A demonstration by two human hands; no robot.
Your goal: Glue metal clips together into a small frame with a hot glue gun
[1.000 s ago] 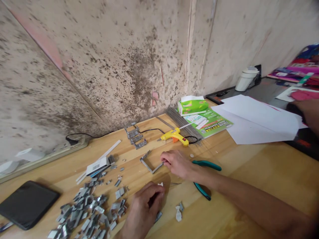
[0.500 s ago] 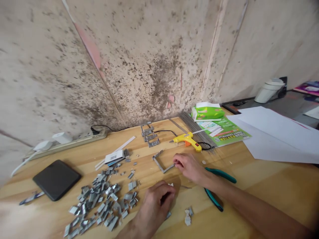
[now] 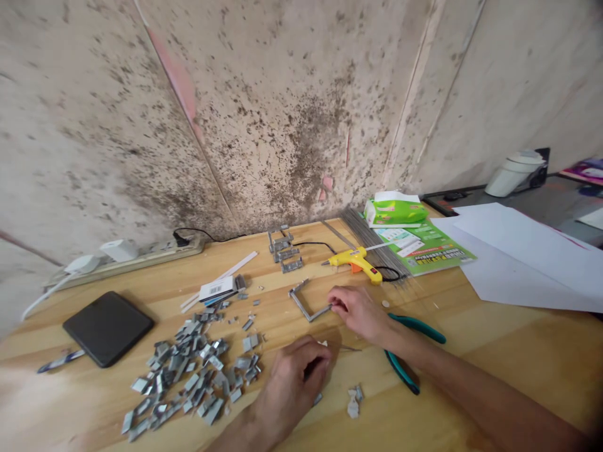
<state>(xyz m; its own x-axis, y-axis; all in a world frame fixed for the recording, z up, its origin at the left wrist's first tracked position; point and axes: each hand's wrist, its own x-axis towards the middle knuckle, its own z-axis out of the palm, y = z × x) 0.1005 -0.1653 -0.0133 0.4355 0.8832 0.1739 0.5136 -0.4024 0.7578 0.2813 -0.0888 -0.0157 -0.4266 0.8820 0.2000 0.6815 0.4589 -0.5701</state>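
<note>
Metal frame [image 3: 309, 317], three-sided, nearer the wearer than the glue gun [image 3: 358, 260]; right hand [image 3: 352, 309] pinching one end; left hand [image 3: 298, 373] curled, farther from the gun, contents unclear.

Open wood [image 3: 499, 342] lies right of the pliers [image 3: 421, 328]; metal pieces [image 3: 191, 381] block leftward passage.

The wooden table [image 3: 509, 336] carries a yellow glue gun [image 3: 360, 258]. Left of the gun sit grey metal brackets [image 3: 284, 242]; right of it, thin grey rods [image 3: 362, 227] and a green booklet [image 3: 436, 249]. On its near side lie an angular grey frame [image 3: 300, 306] and teal-handled pliers [image 3: 419, 325]; well to its left, scattered metal pieces [image 3: 217, 362] and a black slab [image 3: 108, 328].
</note>
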